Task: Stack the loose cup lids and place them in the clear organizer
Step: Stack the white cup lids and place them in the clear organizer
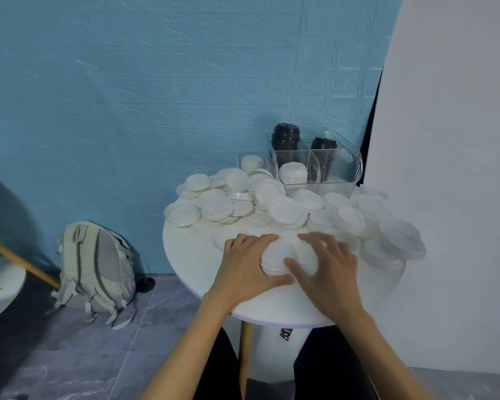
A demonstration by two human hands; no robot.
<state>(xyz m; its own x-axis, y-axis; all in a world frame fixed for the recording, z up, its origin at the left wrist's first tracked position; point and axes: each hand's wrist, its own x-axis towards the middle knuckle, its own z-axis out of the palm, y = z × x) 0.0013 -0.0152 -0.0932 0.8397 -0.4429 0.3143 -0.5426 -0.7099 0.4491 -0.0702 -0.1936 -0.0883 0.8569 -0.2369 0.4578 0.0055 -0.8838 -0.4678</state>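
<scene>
Blue wall behind; on the desk (197,264), left hand (244,262) and right hand (325,262) together grip a lid stack (277,259) between them.

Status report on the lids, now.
Both hands, left and right, gripping small lid stack. Organizer beyond loose lids. Pile between.
</scene>
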